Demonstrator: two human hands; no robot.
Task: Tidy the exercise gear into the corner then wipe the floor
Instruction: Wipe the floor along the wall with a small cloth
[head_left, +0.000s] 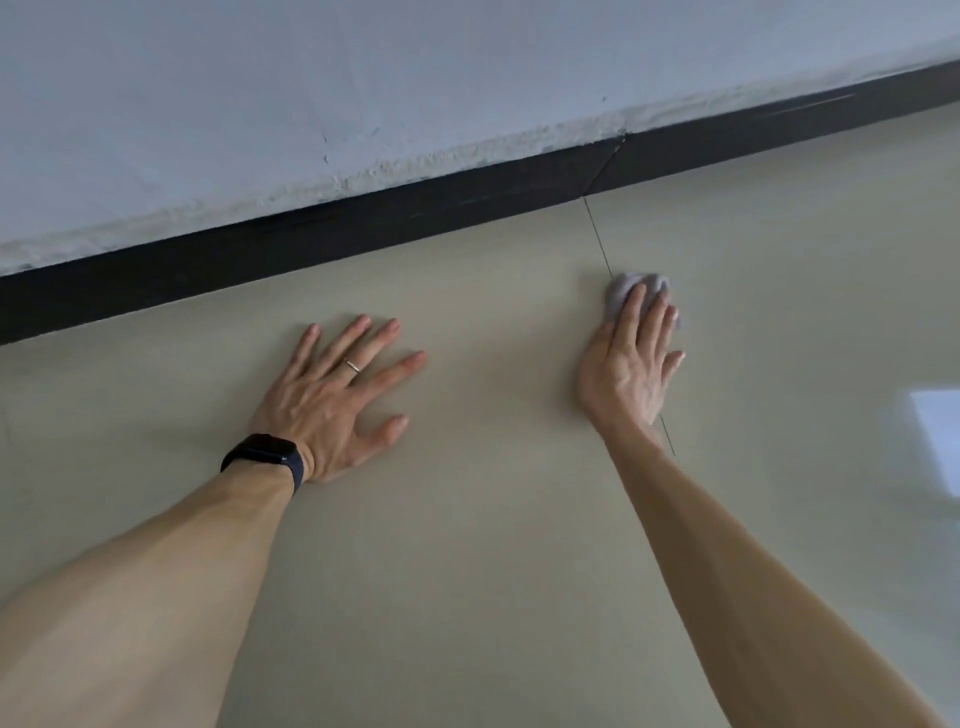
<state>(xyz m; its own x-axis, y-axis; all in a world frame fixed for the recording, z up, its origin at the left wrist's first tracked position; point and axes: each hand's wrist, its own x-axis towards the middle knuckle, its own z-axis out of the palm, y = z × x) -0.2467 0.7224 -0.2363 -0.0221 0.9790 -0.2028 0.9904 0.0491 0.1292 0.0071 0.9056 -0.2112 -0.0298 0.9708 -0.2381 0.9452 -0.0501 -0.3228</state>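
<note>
My right hand (631, 364) lies flat on a small grey cloth (621, 291), pressing it onto the beige tiled floor (467, 545) where a thin tile joint runs. Only the cloth's far end shows past my fingertips. My left hand (337, 395) rests palm down on the floor with its fingers spread and nothing in it; it wears a ring and a dark watch at the wrist. No exercise gear is in view.
A black skirting board (363, 223) runs along the foot of a pale wall (363, 78) just beyond both hands. A bright window reflection (935, 436) shines on the floor at the right edge.
</note>
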